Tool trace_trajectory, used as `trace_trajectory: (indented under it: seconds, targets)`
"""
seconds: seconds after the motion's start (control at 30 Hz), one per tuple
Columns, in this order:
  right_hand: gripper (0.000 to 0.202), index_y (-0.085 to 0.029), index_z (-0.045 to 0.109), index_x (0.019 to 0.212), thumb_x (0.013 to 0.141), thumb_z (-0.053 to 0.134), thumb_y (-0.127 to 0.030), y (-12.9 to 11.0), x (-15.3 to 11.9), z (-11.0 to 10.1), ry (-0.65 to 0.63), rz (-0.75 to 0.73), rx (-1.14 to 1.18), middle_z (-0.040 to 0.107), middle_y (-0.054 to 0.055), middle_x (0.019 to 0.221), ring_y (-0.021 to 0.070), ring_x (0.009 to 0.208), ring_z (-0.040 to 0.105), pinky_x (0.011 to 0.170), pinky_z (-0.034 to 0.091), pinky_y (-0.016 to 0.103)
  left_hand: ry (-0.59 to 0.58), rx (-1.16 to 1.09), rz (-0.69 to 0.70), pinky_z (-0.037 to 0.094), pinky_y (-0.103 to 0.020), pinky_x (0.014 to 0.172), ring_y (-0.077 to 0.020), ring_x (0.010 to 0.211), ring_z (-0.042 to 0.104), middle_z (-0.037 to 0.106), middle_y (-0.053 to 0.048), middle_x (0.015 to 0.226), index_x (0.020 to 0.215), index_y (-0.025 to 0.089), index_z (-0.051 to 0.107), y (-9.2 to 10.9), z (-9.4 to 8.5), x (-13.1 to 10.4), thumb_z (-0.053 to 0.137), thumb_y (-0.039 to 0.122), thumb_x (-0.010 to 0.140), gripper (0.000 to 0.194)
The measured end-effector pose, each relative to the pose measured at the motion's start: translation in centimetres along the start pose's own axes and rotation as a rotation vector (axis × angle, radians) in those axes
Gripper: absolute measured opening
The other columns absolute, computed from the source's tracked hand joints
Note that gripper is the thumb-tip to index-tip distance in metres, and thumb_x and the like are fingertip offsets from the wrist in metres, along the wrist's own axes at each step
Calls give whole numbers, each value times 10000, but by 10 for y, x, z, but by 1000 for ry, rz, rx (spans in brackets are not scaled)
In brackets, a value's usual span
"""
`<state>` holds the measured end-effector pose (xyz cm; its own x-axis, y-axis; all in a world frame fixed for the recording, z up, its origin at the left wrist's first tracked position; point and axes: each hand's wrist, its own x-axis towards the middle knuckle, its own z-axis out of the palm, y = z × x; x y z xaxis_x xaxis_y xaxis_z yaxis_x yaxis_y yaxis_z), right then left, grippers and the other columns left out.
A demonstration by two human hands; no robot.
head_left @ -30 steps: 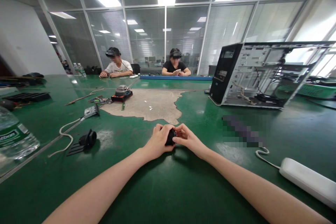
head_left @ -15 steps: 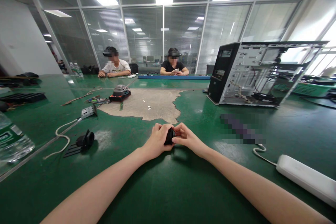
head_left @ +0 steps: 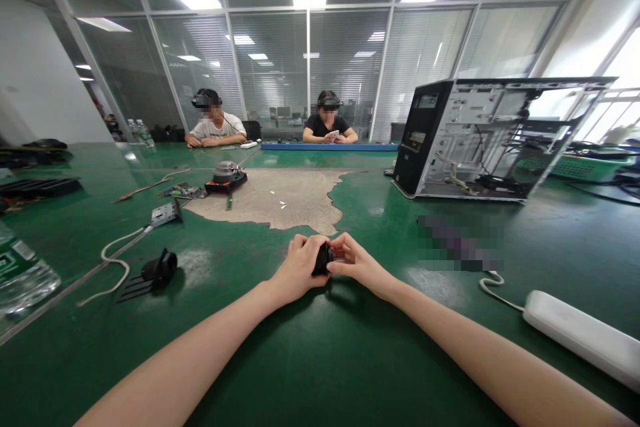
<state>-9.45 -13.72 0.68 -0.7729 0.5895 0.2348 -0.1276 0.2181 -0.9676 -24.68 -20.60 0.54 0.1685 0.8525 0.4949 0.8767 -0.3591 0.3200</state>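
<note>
A small black rounded part (head_left: 323,260) is held just above the green tabletop (head_left: 340,360), in the middle of the view. My left hand (head_left: 301,268) wraps round it from the left, hiding much of its shape, so its kind is unclear. From the right, the fingers and thumb of my right hand (head_left: 354,263) pinch its edge. To the left lies a black plastic piece (head_left: 161,270) with a round collar and several long prongs. A metal bracket (head_left: 166,213) sits beyond it, near a pale cable (head_left: 123,257).
An open computer case (head_left: 425,140) stands at the right rear. At right are a white power strip (head_left: 575,327) and a blurred-out item (head_left: 457,243). A water bottle (head_left: 25,270) is at left. A heatsink-like assembly (head_left: 226,177) rests on the bare patch (head_left: 295,200). Two people sit opposite.
The whole view has shifted slightly, so the surroundings sit a little further left. Both hands keep their hold on the black part, with hardly any movement.
</note>
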Motion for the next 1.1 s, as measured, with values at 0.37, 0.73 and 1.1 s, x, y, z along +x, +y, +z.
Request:
trace_trajectory:
  seconds: [0.37, 0.73, 1.1]
  targets:
    - [258, -195, 456, 861, 679, 589, -322, 8, 5, 0, 93, 45, -53, 525, 14, 887, 138, 827, 522, 753, 413, 318, -1, -6, 11, 310, -366, 792, -215, 896, 352, 470, -35, 1070, 1096, 229, 345, -1, -1, 0, 612, 230, 619, 547]
    - [227, -201, 449, 831, 701, 562, -349, 3, 2, 4, 117, 21, -26, 524, -2, 834, 123, 786, 517, 719, 420, 295, 0, -12, 7, 314, -366, 783, -214, 887, 358, 471, -34, 1061, 1092, 229, 351, 0, -1, 0, 611, 237, 621, 538]
    - [294, -210, 443, 827, 627, 645, -287, 0, 1, 0, 25, -17, -26, 530, -5, 886, 133, 837, 518, 743, 422, 299, 5, -6, -9, 314, -368, 778, -215, 889, 365, 477, -34, 1034, 1085, 235, 360, 1, 0, 0, 612, 219, 607, 541]
